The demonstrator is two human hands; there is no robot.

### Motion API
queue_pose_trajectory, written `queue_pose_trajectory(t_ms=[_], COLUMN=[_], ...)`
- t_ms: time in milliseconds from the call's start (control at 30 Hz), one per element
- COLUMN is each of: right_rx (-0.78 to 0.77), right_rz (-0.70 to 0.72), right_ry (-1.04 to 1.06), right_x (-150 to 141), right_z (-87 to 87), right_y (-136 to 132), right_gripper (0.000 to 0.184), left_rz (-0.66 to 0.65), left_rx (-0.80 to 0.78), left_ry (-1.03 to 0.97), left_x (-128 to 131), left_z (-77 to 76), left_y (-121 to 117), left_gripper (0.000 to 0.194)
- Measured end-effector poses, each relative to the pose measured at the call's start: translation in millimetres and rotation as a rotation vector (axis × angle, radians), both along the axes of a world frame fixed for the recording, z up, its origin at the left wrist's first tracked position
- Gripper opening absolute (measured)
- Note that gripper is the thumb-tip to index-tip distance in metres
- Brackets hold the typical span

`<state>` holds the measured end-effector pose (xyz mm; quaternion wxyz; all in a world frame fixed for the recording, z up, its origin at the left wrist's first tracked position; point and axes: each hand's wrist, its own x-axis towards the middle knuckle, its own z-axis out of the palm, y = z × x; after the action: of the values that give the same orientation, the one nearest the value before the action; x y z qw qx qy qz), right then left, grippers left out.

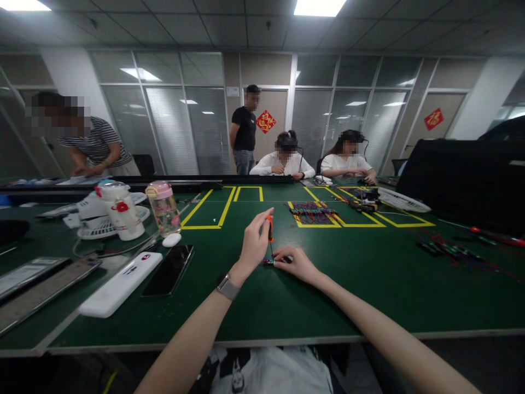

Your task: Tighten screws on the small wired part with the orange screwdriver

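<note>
Green covers the desk (369,298), where a screwdriver (270,232) with an orange-and-black handle stands nearly upright over a small board (268,262), in front of the wearer. The left hand (257,241) pinches the handle between thumb and fingers, hiding part of it. The right hand (296,264) lies low on the desk, its fingertips at the board and covering one end; whether they grip or only steady it, I cannot tell.

Left of the hands lie a black phone (169,271), a white case (122,284) and a small white disc (171,239). Behind these stand a pink-lidded bottle (164,210) and a white bottle (124,213), the latter in front of a white grille (91,227) and hiding part of it. Beyond the hands, a wired bundle (314,213) sits across yellow tape (200,227). More wired boards (455,249) spread to the right, near a large black cover (451,175) that blocks the view behind it. Two seated people in white and a standing person in black are across the desk; another in stripes bends at far left.
</note>
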<state>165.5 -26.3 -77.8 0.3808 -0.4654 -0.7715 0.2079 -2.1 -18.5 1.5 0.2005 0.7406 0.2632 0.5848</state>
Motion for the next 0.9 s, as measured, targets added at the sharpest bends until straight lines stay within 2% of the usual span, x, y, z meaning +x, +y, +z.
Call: queue_pose_trajectory(t_ms=[67,167,267,400,500,567,667,733,800,900], right_rx=[0.0,0.008,0.007,0.013,0.014,0.009,0.002,-0.002,-0.005,-0.011], right_rz=[0.003,-0.003,0.001,0.009,0.006,0.002,-0.001,-0.001,0.002,0.004], right_ry=[0.0,0.008,0.004,0.004,0.012,0.014,0.009,0.007,0.009,0.016], right_x=[0.4,0.9,1.2,1.5,1.6,1.7,2.0,2.1,2.1,1.8], right_z=[-0.7,-2.3,-2.7,-1.4,-0.8,-0.7,-0.5,-0.2,0.1,0.6], right_y=[0.5,1.5,1.7,0.6,-0.2,-0.3,-0.5,-0.7,-1.1,-1.3], right_gripper=[0.009,0.01,0.009,0.009,0.009,0.009,0.009,0.01,0.01,0.011], left_rz=[-0.011,0.062,0.081,-0.087,-0.192,-0.143,0.025,0.079,0.034,-0.107], left_rx=[-0.013,-0.001,-0.028,-0.125,-0.224,-0.199,-0.081,-0.036,-0.039,-0.118], left_ry=[-0.024,-0.032,-0.033,-0.057,-0.087,-0.091,-0.045,-0.002,0.013,-0.008], left_x=[0.2,0.0,-0.6,0.1,0.9,0.6,-0.4,-0.6,0.2,2.0], left_z=[0.0,0.9,1.7,1.6,1.3,1.1,1.1,1.1,0.7,-1.0], left_y=[0.7,-0.2,-0.7,3.0,6.0,6.5,4.5,2.6,1.7,2.8], left_gripper=[0.029,0.019,0.021,0.033,0.035,0.032,0.025,0.025,0.03,0.036])
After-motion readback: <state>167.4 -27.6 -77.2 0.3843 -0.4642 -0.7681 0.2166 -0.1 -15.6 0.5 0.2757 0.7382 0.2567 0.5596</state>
